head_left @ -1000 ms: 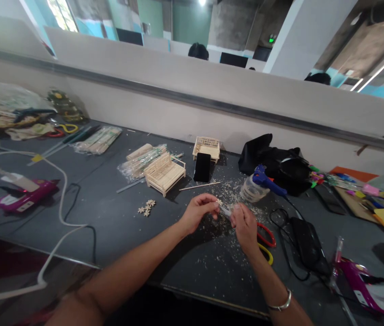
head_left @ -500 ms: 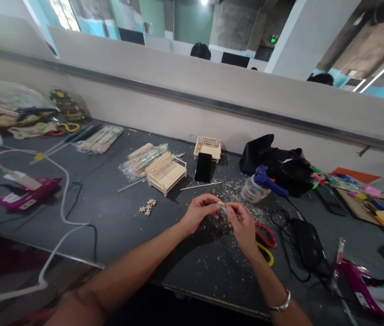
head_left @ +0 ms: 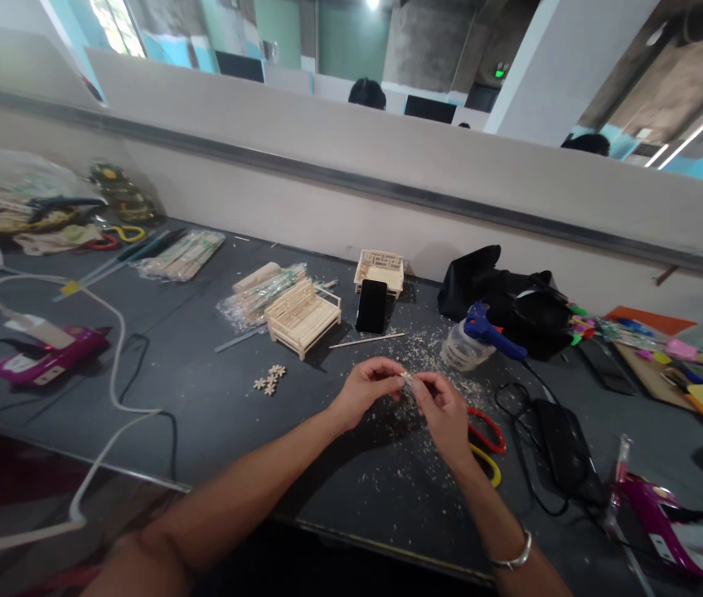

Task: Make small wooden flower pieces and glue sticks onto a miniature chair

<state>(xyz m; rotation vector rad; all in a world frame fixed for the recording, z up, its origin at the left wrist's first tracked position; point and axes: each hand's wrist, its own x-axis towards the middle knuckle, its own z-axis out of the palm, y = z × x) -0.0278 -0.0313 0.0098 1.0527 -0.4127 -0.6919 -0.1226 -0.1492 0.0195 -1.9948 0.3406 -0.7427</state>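
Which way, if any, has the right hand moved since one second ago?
Yes, slightly leftward: judged against the black phone lying on the table, the right hand is now closer to the left hand.

1. A dark table is backed by a pale partition, along which a grey rail is fixed.
2. Beyond, a green wall is adjoined by rough concrete.
3. Dark screens are partly hidden by the partition.
4. A white pillar is seen slanted at right, a lit green sign beside it.
5. Brightness is given by a window, upper left, and a lamp.
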